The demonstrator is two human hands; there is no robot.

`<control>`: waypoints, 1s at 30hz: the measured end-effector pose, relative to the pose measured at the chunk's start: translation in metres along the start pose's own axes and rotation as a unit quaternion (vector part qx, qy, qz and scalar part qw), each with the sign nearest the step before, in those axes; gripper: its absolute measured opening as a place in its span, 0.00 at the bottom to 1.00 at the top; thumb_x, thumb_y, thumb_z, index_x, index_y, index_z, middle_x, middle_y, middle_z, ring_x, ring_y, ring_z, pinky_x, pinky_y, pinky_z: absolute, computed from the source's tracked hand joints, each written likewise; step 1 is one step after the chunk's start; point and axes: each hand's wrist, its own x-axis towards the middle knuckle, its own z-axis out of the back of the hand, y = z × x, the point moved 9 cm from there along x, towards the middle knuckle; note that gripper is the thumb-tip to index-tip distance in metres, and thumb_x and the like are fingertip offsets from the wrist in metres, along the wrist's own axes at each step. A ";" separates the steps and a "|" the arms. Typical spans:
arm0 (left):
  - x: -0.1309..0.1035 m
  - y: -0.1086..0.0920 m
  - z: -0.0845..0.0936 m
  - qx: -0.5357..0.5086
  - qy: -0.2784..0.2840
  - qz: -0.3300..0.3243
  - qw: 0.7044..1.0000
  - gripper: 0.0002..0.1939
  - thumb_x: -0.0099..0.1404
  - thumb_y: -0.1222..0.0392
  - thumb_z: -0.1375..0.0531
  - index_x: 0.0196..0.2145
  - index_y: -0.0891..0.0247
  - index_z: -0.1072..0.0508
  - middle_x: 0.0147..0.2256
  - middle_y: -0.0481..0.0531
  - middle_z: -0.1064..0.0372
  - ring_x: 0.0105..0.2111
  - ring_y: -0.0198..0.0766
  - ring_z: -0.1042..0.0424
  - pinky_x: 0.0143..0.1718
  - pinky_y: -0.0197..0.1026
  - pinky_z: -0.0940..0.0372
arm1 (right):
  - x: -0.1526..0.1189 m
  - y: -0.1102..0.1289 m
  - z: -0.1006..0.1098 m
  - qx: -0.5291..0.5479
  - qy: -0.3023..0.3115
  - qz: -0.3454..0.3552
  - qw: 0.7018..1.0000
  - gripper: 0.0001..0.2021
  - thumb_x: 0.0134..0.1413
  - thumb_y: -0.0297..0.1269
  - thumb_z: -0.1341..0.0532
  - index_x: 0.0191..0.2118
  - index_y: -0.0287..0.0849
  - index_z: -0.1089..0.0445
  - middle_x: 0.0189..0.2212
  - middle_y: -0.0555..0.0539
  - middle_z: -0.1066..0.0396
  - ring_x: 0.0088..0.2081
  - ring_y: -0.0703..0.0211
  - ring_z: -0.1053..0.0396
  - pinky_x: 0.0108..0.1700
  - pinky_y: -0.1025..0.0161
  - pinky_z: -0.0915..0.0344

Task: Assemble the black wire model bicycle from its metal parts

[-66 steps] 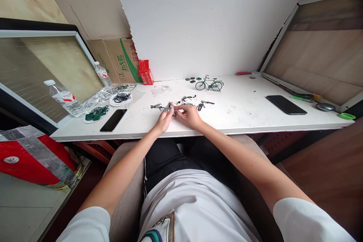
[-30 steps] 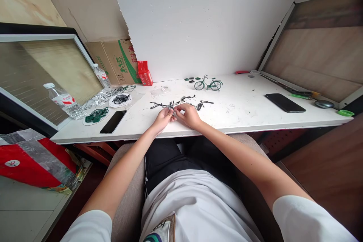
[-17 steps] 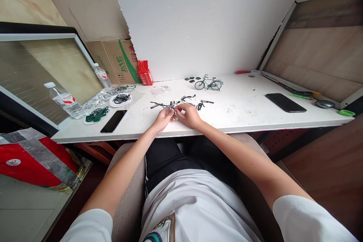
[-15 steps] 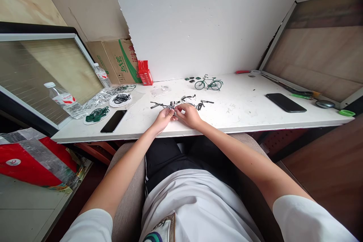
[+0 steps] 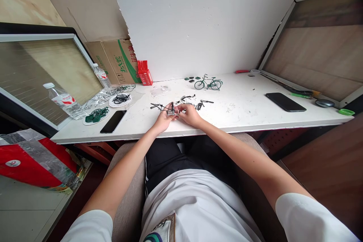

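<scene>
Both hands are together over the table's front part. My left hand (image 5: 163, 121) is closed around a small dark and silvery model bicycle part (image 5: 171, 109), with thin rods on it. My right hand (image 5: 190, 116) pinches at the right end of the same part; its exact shape is partly hidden by the fingers. Left of the hands lies a thin black piece (image 5: 155, 105). Beyond and right of them are loose black curved pieces (image 5: 187, 97) and a black piece with a long bar (image 5: 204, 102). Further back stands an assembled green model bicycle (image 5: 209, 83).
Small green pieces (image 5: 191, 79) lie beside the model bicycle. On the left are a phone (image 5: 113, 121), round dishes with green parts (image 5: 96, 115) and black parts (image 5: 120, 99), and a water bottle (image 5: 65, 100). A second phone (image 5: 285, 102) and a mouse (image 5: 324, 103) lie right.
The part in my hands has turned and shows more between the fingers. My left hand has opened slightly around it, and my right hand has shifted slightly right.
</scene>
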 end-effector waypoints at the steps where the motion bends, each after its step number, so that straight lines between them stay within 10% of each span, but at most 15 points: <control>1: -0.001 -0.001 -0.001 0.008 -0.002 -0.005 1.000 0.40 0.61 0.61 0.28 0.68 0.53 0.35 0.63 0.60 0.33 0.44 0.39 0.24 0.45 0.44 0.27 | 0.001 -0.003 0.000 0.022 0.004 -0.011 1.000 0.11 0.61 0.39 0.40 0.33 0.40 0.24 0.32 0.47 0.20 0.34 0.57 0.27 0.42 0.61 0.33; 7: 0.000 -0.001 -0.003 0.032 -0.007 -0.018 0.999 0.43 0.61 0.66 0.31 0.70 0.51 0.38 0.68 0.62 0.40 0.45 0.40 0.24 0.43 0.43 0.27 | 0.002 -0.019 -0.004 0.101 0.022 -0.065 0.993 0.12 0.59 0.42 0.38 0.33 0.39 0.23 0.31 0.45 0.21 0.34 0.57 0.26 0.41 0.61 0.31; 19: 0.000 0.000 0.001 0.027 -0.014 -0.008 0.999 0.35 0.65 0.29 0.38 0.52 0.64 0.27 0.45 0.59 0.25 0.40 0.43 0.23 0.44 0.46 0.27 | -0.005 0.011 0.003 -0.113 -0.057 0.045 0.991 0.08 0.65 0.37 0.40 0.38 0.44 0.23 0.36 0.45 0.20 0.38 0.54 0.26 0.43 0.60 0.35; 30: 0.000 0.000 0.002 0.009 -0.016 -0.010 1.000 0.30 0.63 0.31 0.35 0.43 0.63 0.28 0.43 0.57 0.26 0.41 0.43 0.24 0.44 0.45 0.28 | -0.005 0.003 -0.004 -0.098 -0.016 0.010 0.995 0.06 0.66 0.38 0.41 0.39 0.44 0.29 0.35 0.47 0.22 0.33 0.57 0.29 0.38 0.62 0.37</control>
